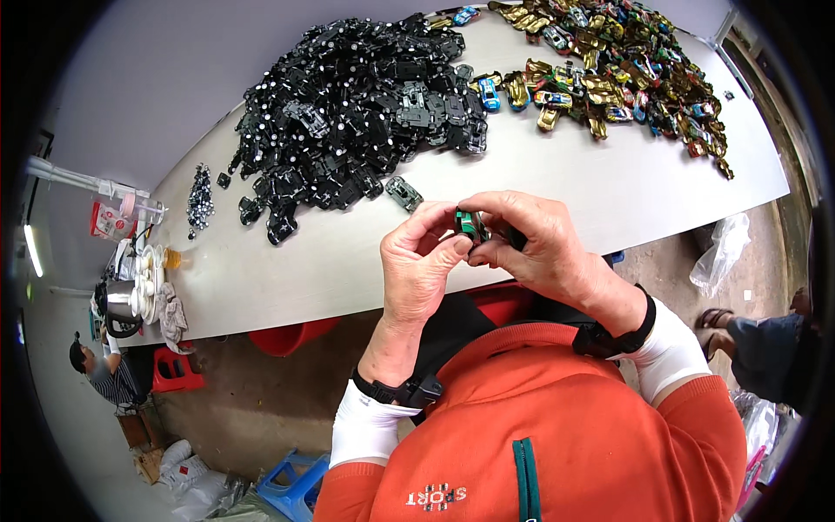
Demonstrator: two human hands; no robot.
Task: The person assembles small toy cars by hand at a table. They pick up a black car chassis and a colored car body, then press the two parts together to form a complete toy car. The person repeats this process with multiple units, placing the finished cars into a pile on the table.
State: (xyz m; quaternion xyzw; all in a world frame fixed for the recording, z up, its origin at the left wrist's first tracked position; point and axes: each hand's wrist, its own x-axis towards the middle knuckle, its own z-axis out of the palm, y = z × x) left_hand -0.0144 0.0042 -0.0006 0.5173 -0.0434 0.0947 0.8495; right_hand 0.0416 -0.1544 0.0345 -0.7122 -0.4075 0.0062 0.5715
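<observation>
My left hand (pixel 416 265) and my right hand (pixel 546 242) meet over the near edge of the table. Between their fingertips is a small green toy car (pixel 470 224), pinched from both sides. Something dark shows under my right fingers; I cannot make out whether it belongs to the car. Just beyond my left hand lies a single black toy car chassis (pixel 404 193). Behind it rises a large heap of black chassis (pixel 348 117) with small pale wheels. At the far right spreads a heap of gold and multicoloured toy car bodies (pixel 622 78), with a blue one (pixel 489 93) near its left side.
A little pile of small silvery parts (pixel 200 204) lies on the white table (pixel 261 291) at left. Past it stand a metal kettle (pixel 122 300) and a cloth (pixel 171 313). Red and blue stools (pixel 291 483) are on the floor. Other people are at both sides.
</observation>
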